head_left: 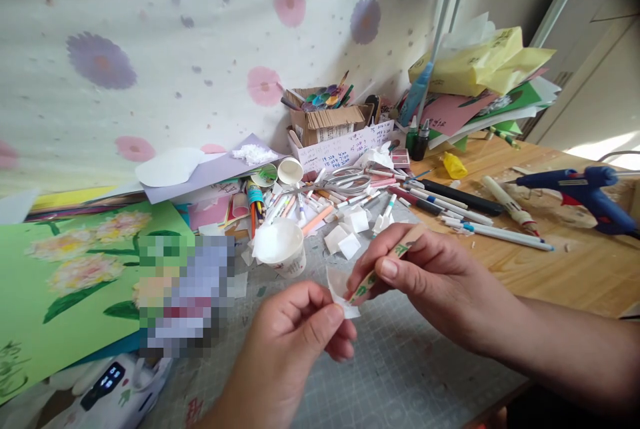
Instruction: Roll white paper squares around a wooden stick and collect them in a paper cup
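Note:
My left hand (296,330) pinches a small piece of white paper (337,280) between thumb and fingertips, above the grey cutting mat (385,362). Held slantwise in my right hand (434,277) is a flat wooden craft stick (401,246) with green markings. Its lower end meets the paper; whether anything is on that end cannot be made out. Just beyond my hands stands a paper cup (294,265) with something white in it. Several folded white paper pieces (345,240) lie to the right of the cup.
Markers (473,209) and scissors (345,181) are strewn behind my hands. A blue glue gun (595,192) lies at the right on the wooden table (565,282). On the left is a green flower picture (80,309). A cardboard box (327,126) stands at the back.

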`<action>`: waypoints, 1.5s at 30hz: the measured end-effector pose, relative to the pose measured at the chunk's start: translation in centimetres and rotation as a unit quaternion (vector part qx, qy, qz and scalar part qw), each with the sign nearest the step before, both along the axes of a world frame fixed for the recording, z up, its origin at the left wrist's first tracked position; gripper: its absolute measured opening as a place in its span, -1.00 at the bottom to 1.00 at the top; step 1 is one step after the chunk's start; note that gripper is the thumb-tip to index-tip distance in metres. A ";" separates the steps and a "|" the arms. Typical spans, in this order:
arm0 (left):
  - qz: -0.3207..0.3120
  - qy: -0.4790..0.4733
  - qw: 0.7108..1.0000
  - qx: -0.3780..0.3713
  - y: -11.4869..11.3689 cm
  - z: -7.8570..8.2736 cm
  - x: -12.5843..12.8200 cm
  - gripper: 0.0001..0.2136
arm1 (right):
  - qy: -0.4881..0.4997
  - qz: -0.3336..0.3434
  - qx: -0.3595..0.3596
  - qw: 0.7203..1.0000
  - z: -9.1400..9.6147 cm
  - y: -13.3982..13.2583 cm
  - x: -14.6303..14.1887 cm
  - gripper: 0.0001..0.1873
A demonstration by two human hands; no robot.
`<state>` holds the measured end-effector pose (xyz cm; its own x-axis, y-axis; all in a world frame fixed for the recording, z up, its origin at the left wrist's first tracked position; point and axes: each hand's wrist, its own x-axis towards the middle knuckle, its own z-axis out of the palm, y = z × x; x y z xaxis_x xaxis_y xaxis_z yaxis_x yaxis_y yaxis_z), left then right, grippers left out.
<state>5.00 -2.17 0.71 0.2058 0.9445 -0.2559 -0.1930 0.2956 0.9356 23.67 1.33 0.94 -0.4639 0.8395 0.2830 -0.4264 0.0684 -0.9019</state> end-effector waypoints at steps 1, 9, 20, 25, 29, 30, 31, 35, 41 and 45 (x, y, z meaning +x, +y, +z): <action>0.002 -0.013 1.000 -0.006 0.0 0.0 0.0 -0.83 | 0.004 -0.001 0.003 1.000 0.0 0.0 0.1 -0.89; 0.013 -0.097 0.993 -0.060 -0.2 0.0 0.2 -0.87 | 0.004 -0.008 0.039 0.999 0.2 -0.1 0.0 -0.91; 0.025 -0.118 0.990 -0.073 -0.3 -0.1 0.2 -0.89 | -0.009 -0.011 0.062 0.998 0.3 -0.2 -0.2 -0.90; 0.020 -0.116 0.990 -0.074 -0.3 0.0 0.3 -0.88 | -0.007 -0.010 0.059 0.998 0.3 -0.2 -0.2 -0.91; 0.023 -0.114 0.990 -0.076 -0.3 0.0 0.3 -0.88 | -0.010 -0.011 0.060 0.998 0.4 -0.3 -0.1 -0.90; 0.024 -0.114 0.990 -0.076 -0.3 0.0 0.3 -0.89 | -0.011 -0.011 0.060 0.998 0.4 -0.3 -0.1 -0.90; 0.023 -0.115 0.990 -0.076 -0.3 0.0 0.3 -0.89 | -0.012 -0.010 0.060 0.998 0.4 -0.3 -0.1 -0.90; 0.019 -0.120 0.990 -0.075 -0.2 -0.1 0.3 -0.88 | -0.011 -0.011 0.058 0.998 0.4 -0.3 -0.2 -0.90; 0.017 -0.114 0.990 -0.078 -0.3 0.1 0.3 -0.87 | -0.010 -0.010 0.054 0.998 0.4 -0.2 -0.2 -0.90; 0.024 -0.112 0.990 -0.080 -0.4 0.1 0.4 -0.87 | -0.012 -0.007 0.049 0.999 0.4 -0.3 -0.1 -0.90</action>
